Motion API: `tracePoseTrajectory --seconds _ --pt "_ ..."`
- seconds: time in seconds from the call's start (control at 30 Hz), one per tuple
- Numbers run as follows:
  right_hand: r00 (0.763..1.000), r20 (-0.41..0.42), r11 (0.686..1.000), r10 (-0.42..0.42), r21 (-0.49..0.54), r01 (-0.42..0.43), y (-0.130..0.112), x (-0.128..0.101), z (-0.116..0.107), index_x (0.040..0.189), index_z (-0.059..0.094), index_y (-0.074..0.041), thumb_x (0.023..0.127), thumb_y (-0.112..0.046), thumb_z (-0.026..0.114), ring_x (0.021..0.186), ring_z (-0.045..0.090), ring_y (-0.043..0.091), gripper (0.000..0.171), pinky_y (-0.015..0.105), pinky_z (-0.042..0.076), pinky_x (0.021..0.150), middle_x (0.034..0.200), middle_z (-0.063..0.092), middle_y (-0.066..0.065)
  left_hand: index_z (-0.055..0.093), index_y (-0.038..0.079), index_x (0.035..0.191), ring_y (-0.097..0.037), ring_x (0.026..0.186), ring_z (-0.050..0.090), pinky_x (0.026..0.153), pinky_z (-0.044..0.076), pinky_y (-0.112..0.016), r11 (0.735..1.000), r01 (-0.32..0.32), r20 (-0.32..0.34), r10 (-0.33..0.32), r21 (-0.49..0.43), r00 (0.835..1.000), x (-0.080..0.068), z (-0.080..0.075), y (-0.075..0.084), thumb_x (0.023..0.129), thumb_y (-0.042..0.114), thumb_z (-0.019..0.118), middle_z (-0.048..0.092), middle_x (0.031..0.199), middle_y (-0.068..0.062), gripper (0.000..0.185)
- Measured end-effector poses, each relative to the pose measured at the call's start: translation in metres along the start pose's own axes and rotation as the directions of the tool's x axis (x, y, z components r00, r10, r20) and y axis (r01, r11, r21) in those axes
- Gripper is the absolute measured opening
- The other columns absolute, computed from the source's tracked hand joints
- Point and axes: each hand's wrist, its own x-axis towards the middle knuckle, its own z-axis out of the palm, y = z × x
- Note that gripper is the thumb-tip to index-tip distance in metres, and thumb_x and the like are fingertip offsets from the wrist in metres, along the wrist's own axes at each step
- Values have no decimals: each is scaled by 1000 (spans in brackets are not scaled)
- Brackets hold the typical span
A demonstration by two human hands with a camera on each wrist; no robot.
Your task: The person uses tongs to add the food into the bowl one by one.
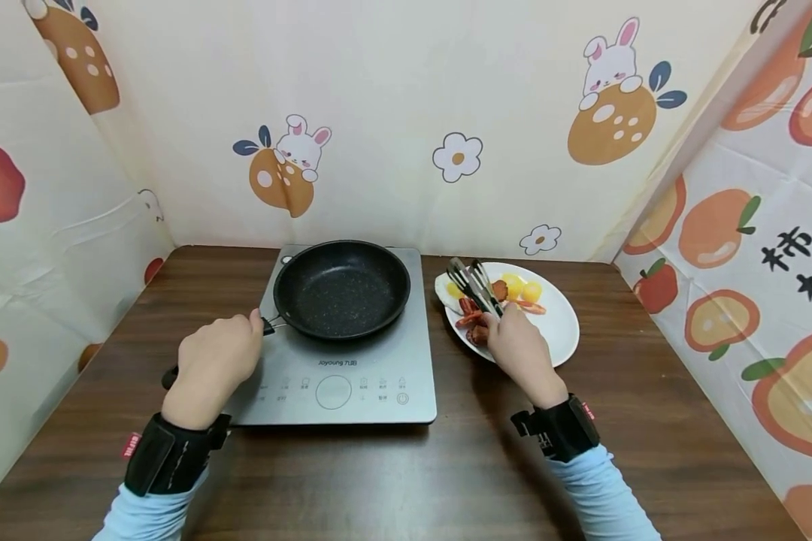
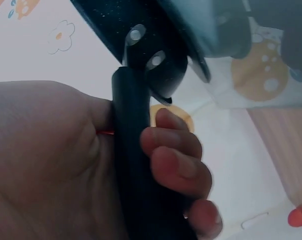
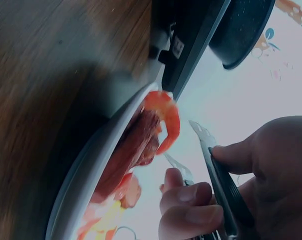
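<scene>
My left hand [image 1: 219, 361] grips the black handle [image 2: 133, 165] of a frying pan [image 1: 341, 289], fingers curled round it in the left wrist view. The dark speckled pan, with nothing in it, is over a silver induction cooktop [image 1: 368, 409]. My right hand [image 1: 524, 349] holds metal tongs [image 1: 475, 282] above a white plate [image 1: 563, 327]; their tips stand apart with nothing visible between them. On the plate lie a fried egg [image 1: 448, 294], reddish-brown sausage-like pieces [image 1: 477, 334], shrimp [image 1: 531, 307] and round yellow pieces [image 1: 513, 284].
The cooktop and plate stand side by side on a brown wooden table [image 1: 352, 481]. Behind them hangs a cream cloth [image 1: 379, 90] printed with rabbits and flowers. A fruit-print cloth [image 1: 731, 300] borders the right, another pale cloth [image 1: 47, 300] the left.
</scene>
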Motion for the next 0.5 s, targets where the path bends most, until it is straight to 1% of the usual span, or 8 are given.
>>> tracePoseTrajectory --seconds 0.07,0.2,0.27,0.37,0.43,0.5 --pt "1000 14 1000 -5 -19 5 -4 -2 2 112 54 10 107 -35 46 76 66 37 46 49 50 61 93 63 24 57 3 67 -29 61 54 49 39 -38 1000 6 23 -6 4 1000 2 0 2 111 31 21 53 66 -15 63" --pt "999 42 998 1 -70 2 -8 -6 4 113 55 10 107 -35 46 78 67 38 46 51 51 62 96 64 24 63 -1 75 -32 66 59 52 43 -41 1000 15 58 -16 18 998 7 -2 3 110 30 20 61 78 -24 63" --pt "999 52 996 9 -93 -4 -9 -8 4 113 55 9 108 -36 45 78 67 38 46 50 51 62 98 64 24 64 -1 76 -33 68 59 53 43 -42 1000 25 79 -26 18 997 9 -2 4 110 30 19 62 80 -25 64" --pt "999 53 993 11 -118 -5 -9 -9 2 113 56 8 108 -35 44 78 67 38 46 51 51 61 97 64 23 62 2 72 -31 67 57 53 42 -41 999 32 101 -33 17 994 11 -2 5 110 31 18 60 77 -22 66" --pt "999 45 990 9 -140 -3 -9 -9 0 110 57 8 108 -35 43 77 66 38 45 50 50 60 95 64 22 59 5 67 -30 65 56 53 41 -39 999 34 102 -36 14 994 12 -1 7 110 32 18 57 72 -18 65" --pt "999 48 986 7 -166 1 -9 -8 -2 108 58 8 107 -35 43 79 67 40 46 51 51 60 96 64 23 58 5 66 -30 64 56 53 40 -38 999 29 95 -31 17 995 12 -1 7 110 32 18 57 70 -16 65"
